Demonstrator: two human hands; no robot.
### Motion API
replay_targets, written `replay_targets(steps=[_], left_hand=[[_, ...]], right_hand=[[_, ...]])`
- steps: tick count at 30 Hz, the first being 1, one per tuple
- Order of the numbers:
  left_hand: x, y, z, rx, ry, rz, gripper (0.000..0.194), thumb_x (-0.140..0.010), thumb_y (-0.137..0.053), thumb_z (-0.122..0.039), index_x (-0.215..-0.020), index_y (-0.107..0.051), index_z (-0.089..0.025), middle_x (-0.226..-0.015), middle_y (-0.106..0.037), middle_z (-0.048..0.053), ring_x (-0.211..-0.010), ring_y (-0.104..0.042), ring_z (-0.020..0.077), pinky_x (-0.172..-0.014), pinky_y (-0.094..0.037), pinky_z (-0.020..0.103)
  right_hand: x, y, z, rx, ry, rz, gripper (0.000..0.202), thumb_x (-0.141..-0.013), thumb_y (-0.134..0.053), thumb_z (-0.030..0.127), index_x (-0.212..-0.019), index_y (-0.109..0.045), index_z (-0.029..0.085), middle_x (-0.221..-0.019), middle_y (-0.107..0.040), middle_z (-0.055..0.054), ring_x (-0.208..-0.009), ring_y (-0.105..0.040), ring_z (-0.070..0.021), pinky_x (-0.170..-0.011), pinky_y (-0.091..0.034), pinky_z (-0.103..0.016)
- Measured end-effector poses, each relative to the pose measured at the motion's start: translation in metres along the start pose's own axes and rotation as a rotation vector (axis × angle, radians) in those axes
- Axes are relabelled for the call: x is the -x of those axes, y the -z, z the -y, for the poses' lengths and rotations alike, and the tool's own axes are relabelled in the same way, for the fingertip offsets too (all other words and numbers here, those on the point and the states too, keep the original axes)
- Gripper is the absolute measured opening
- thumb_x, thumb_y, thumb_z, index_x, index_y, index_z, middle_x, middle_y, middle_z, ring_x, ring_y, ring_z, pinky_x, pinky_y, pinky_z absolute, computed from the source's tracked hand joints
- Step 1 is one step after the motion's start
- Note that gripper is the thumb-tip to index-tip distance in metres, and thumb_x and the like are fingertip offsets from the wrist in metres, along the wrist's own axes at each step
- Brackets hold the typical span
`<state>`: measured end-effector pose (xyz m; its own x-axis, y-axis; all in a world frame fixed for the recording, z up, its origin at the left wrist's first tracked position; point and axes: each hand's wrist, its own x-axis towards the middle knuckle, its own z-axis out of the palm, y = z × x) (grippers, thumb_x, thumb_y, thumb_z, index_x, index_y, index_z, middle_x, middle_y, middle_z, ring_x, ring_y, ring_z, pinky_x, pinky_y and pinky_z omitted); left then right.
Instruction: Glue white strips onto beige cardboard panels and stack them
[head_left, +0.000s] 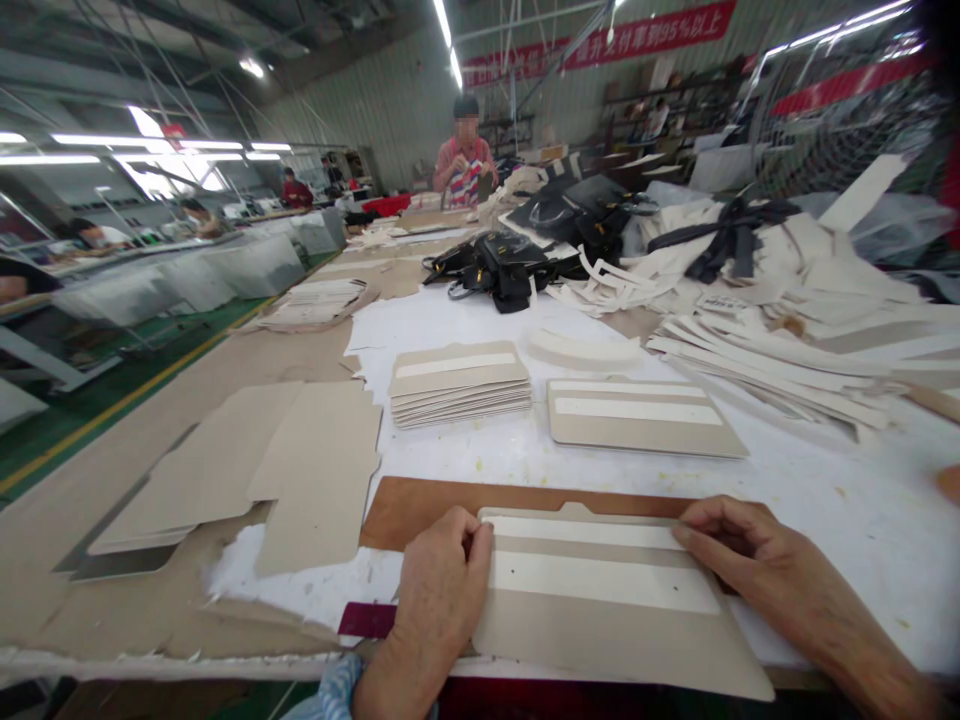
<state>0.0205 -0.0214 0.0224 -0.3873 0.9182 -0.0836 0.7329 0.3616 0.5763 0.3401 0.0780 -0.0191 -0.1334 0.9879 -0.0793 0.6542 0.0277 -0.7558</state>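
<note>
A beige panel point(600, 640) with two white strips lies at the table's front edge, partly over a brown board point(427, 500). My left hand point(446, 575) has its fingers curled, thumb and fingertips pinching the left end of the upper white strip point(585, 530). At that strip's right end, my right hand point(739, 545) pinches with thumb and forefinger. Below it, the lower white strip point(600, 582) lies flat on the panel and bears small dark dots. A dark red piece point(367, 619) sits left of my left wrist.
Behind the board are a stack of beige panels point(459, 385) and another striped panel point(637, 418). Plain beige sheets point(319, 470) lie to the left. Black bags point(506, 265) and loose pale strips point(772, 370) are heaped farther back. A person point(465, 165) stands at the far end.
</note>
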Motion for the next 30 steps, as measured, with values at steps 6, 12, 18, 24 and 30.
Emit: replay_targets(steps=[6, 12, 18, 24, 30], left_hand=[[0.0, -0.002, 0.0, -0.049, 0.028, 0.008, 0.021, -0.099, -0.062, -0.024, -0.079, -0.059, -0.023, -0.072, -0.067, -0.002, -0.071, -0.063, 0.0187, -0.069, -0.034, 0.03], [0.002, -0.004, 0.0, -0.059, 0.042, -0.014, 0.013, -0.097, -0.065, -0.022, -0.086, -0.059, -0.023, -0.069, -0.065, -0.005, -0.068, -0.063, 0.0174, -0.068, -0.035, 0.029], [0.003, -0.005, 0.002, -0.065, 0.013, -0.029, 0.016, -0.099, -0.062, -0.026, -0.083, -0.06, -0.024, -0.067, -0.065, -0.004, -0.066, -0.064, 0.0175, -0.066, -0.036, 0.029], [0.004, -0.008, 0.006, -0.056, -0.063, -0.053, 0.011, -0.098, -0.059, -0.027, -0.09, -0.066, -0.024, -0.076, -0.073, -0.002, -0.073, -0.07, 0.0191, -0.069, -0.043, 0.03], [0.002, -0.013, 0.017, -0.026, -0.207, -0.075, 0.023, -0.1, -0.053, -0.027, -0.103, -0.075, -0.025, -0.105, -0.08, 0.004, -0.096, -0.075, 0.0227, -0.088, -0.053, 0.034]], right_hand=[[-0.001, 0.002, -0.008, 0.11, 0.009, 0.031, 0.037, -0.084, -0.063, 0.062, -0.084, -0.075, 0.027, -0.085, -0.08, -0.004, -0.081, -0.075, -0.0255, -0.067, -0.058, -0.032], [-0.001, 0.002, -0.009, 0.112, 0.006, 0.003, 0.037, -0.082, -0.064, 0.062, -0.084, -0.076, 0.027, -0.085, -0.08, -0.004, -0.078, -0.076, -0.0257, -0.065, -0.059, -0.033], [-0.001, 0.005, -0.013, 0.122, -0.014, 0.02, 0.038, -0.08, -0.066, 0.064, -0.087, -0.077, 0.028, -0.091, -0.082, -0.005, -0.081, -0.076, -0.0288, -0.067, -0.059, -0.036], [-0.003, 0.003, -0.011, 0.14, -0.035, 0.002, 0.041, -0.079, -0.065, 0.067, -0.087, -0.075, 0.028, -0.084, -0.08, -0.004, -0.075, -0.073, -0.0277, -0.07, -0.057, -0.039], [0.002, 0.001, 0.004, 0.115, -0.035, -0.017, 0.039, -0.082, -0.061, 0.064, -0.085, -0.073, 0.027, -0.083, -0.078, -0.005, -0.077, -0.072, -0.0265, -0.07, -0.055, -0.038]])
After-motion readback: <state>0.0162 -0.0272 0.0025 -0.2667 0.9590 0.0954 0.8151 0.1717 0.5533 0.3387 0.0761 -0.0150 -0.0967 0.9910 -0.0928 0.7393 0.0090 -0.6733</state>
